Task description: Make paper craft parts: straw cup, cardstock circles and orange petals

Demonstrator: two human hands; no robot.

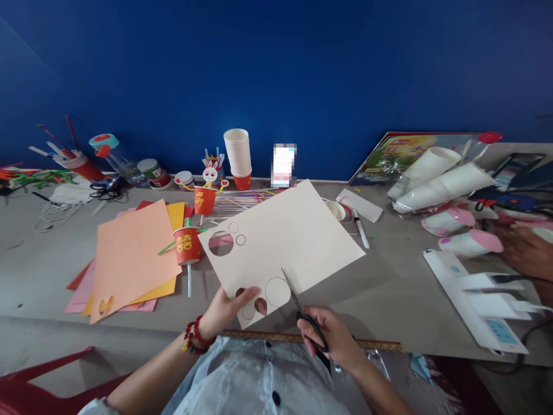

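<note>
A large white sheet of paper (294, 230) is held up over the table by my left hand (228, 308), which grips its lower left corner with the thumb on top. Several round holes are cut in the sheet, and pencil circles are drawn on it. My right hand (326, 334) grips black-handled scissors (319, 331). Their blades lie at the sheet's lower edge, beside the largest drawn circle; whether they are parted I cannot tell. Left of the sheet stands a red paper cup (187, 245) with green and white straws. A red cup with a rabbit face (204, 199) stands behind it.
Colored paper sheets (133, 253) lie at left. A stack of white paper cups (237, 150) and a phone (284, 165) stand by the blue wall. At right are wrapped cups (440, 184), a power strip (470, 305), a marker (361, 230) and another person's hand (527, 248).
</note>
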